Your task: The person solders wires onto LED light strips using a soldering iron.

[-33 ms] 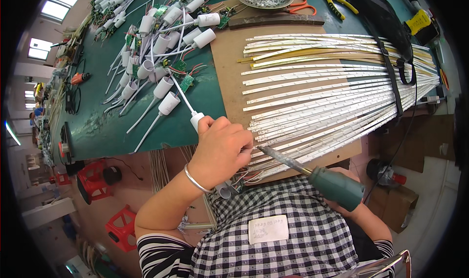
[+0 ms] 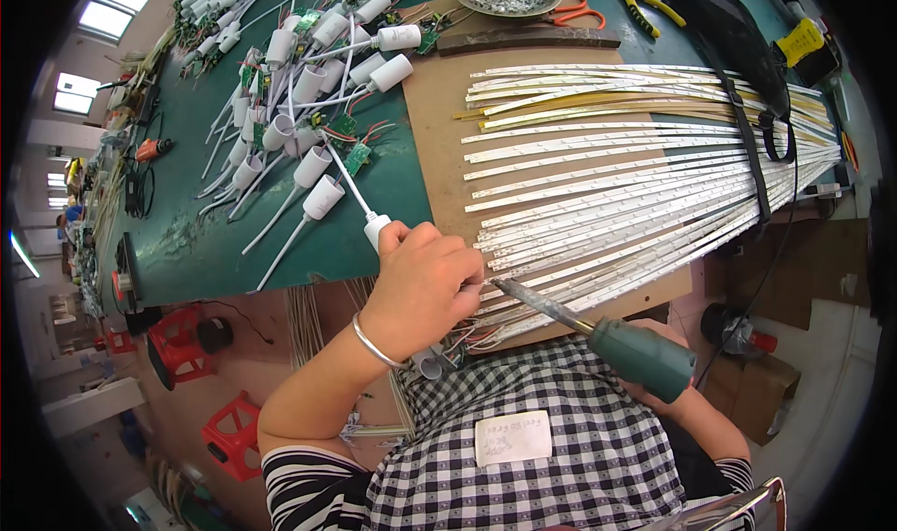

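Observation:
My left hand (image 2: 425, 279) is closed at the lower edge of the brown board, with a white cylindrical lamp housing (image 2: 376, 230) in its grip. Its thumb and fingertips press together beside the ends of the LED strips (image 2: 570, 218); whatever wire they pinch is hidden. Behind the green handle of a soldering iron (image 2: 645, 358), my right hand (image 2: 668, 335) is mostly covered, its fingers wrapped round the tool. The iron's dark tip meets a strip end right beside the left fingertips. Red and white wires (image 2: 467, 337) and another white housing (image 2: 428, 363) show below the left hand.
White housings with green circuit boards (image 2: 308, 83) are heaped on the green table (image 2: 374, 176). Beyond the brown board (image 2: 439, 148) lie a dark bar (image 2: 528, 39), a metal bowl (image 2: 505, 8), orange-handled scissors (image 2: 579, 13) and yellow-black pliers (image 2: 645, 13). A black strap (image 2: 747, 148) crosses the strips.

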The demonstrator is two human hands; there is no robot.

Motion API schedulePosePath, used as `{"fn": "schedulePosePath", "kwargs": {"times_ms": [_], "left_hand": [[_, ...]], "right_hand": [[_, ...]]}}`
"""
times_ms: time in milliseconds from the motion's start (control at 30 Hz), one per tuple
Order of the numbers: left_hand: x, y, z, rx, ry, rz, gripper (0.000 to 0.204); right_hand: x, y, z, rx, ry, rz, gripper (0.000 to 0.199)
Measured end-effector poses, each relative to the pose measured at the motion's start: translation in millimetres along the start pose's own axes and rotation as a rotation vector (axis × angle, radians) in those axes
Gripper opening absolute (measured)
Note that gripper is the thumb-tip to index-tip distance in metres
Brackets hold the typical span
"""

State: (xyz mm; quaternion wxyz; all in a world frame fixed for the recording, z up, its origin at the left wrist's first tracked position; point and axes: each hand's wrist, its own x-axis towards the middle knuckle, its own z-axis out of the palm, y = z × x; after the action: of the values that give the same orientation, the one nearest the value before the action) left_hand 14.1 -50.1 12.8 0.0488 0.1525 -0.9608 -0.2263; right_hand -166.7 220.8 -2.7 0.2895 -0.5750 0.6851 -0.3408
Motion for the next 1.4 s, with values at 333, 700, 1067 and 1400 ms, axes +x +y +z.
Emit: {"fn": "schedulePosePath", "kwargs": {"times_ms": [333, 700, 1067, 1400], "left_hand": [[1, -1, -1, -0.001, -0.022, -0.001, 0.008], [3, 0, -1, 0.012, -0.014, 0.011, 0.008], [2, 3, -1, 0.047, 0.01, 0.02, 0.01], [0, 10, -1, 0.125, 0.046, 0.016, 0.009]], "right_hand": [[4, 0, -1, 0.016, -0.012, -0.034, 0.051], [-10, 8, 10, 0.072, 0.032, 0.046, 0.052], [-6, 8, 5, 0.133, 0.047, 0.012, 0.05], [-6, -2, 8, 0.275, 0.104, 0.245, 0.036]]}}
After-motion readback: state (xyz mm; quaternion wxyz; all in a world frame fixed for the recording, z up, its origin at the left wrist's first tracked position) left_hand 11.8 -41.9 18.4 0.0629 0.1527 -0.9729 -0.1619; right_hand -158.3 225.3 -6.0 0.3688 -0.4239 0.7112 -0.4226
